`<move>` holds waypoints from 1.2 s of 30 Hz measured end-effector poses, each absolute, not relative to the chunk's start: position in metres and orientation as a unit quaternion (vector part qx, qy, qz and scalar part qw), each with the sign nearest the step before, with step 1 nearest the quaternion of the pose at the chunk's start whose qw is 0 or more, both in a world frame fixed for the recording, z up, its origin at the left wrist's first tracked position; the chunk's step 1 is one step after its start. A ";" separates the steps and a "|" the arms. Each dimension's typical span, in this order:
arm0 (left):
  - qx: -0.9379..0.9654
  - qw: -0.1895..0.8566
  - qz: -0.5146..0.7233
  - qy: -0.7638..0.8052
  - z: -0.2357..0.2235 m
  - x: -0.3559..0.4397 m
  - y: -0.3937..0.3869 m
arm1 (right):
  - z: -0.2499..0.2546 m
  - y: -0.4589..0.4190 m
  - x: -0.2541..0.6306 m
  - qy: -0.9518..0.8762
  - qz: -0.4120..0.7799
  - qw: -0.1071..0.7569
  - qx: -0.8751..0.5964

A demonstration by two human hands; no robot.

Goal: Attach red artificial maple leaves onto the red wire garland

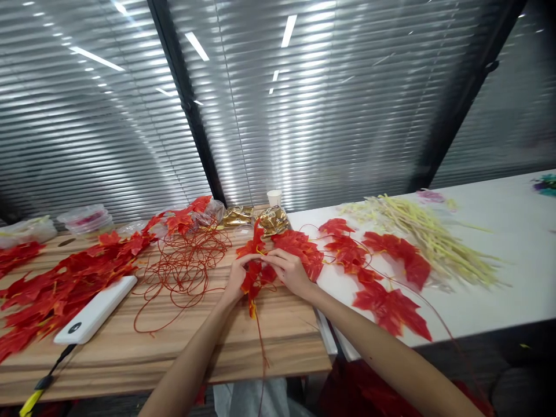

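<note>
My left hand (pixel 237 277) and my right hand (pixel 291 271) meet over the wooden table, fingertips pinched together. Between them is a small cluster of red artificial maple leaves (pixel 252 282), with a bit of yellow stem showing at the fingertips. A thin red cord (pixel 261 336) hangs down from the cluster past the table's front edge. Exactly how the cord passes the stem is too small to make out. Just beyond my right hand lies a bunch of more red leaves (pixel 306 248). To the left of my hands is a loose tangle of red cord (pixel 186 269).
A leaf pile (pixel 82 284) and a white power bank (pixel 96 310) lie at the left. Gold packets (pixel 273 220) and a paper cup (pixel 274 197) stand at the back. On the white table (pixel 516 249) are strung leaves (pixel 393 307) and yellow stems (pixel 434 237).
</note>
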State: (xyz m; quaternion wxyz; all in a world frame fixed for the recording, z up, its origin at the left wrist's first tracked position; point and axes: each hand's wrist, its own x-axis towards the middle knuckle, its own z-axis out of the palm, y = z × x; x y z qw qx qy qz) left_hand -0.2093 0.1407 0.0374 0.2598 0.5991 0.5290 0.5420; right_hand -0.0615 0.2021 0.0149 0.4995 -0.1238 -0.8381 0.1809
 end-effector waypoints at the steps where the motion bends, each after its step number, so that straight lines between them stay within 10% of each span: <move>1: 0.594 0.259 0.545 0.533 0.038 -0.209 0.140 | 0.015 0.202 -0.061 -0.839 0.184 0.498 -0.123; 19: 0.614 0.264 0.527 0.524 0.041 -0.214 0.143 | 0.027 0.201 -0.067 -0.641 0.613 0.423 -0.184; 36: 0.548 0.334 0.546 0.539 0.039 -0.208 0.141 | 0.022 0.204 -0.068 -0.528 0.728 0.378 -0.219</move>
